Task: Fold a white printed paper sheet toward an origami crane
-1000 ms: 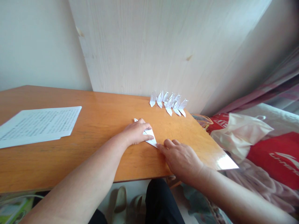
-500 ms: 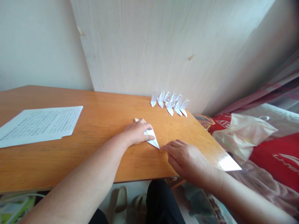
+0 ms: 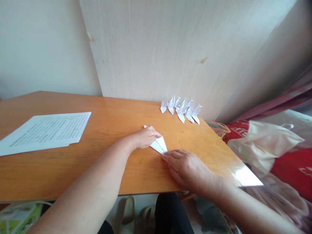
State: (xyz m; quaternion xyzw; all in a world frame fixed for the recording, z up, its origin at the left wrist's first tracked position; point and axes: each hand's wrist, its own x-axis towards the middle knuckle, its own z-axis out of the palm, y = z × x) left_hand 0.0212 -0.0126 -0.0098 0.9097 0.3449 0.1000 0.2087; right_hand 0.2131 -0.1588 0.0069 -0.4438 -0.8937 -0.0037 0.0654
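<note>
A small folded white paper piece [image 3: 159,145] lies on the orange wooden table [image 3: 97,162]. My left hand [image 3: 145,137] lies flat over its far end, fingers together, pressing it down. My right hand [image 3: 187,167] rests palm down just in front of it, fingers stretched out with the tips touching the paper's near corner. Most of the paper is hidden under my left hand. A row of several finished folded paper pieces [image 3: 181,108] stands at the back of the table by the wall panel.
A printed sheet of paper [image 3: 46,131] lies at the table's left. A pale wooden panel [image 3: 170,48] leans behind the table. To the right lie a plastic bag [image 3: 265,143] and red fabric [image 3: 292,169]. Shoes [image 3: 131,213] sit on the floor under the table.
My right hand lifted off the paper's tip for a moment, then came back flat against its near corner. The left hand stayed on the paper. The camera shifted slightly left.
</note>
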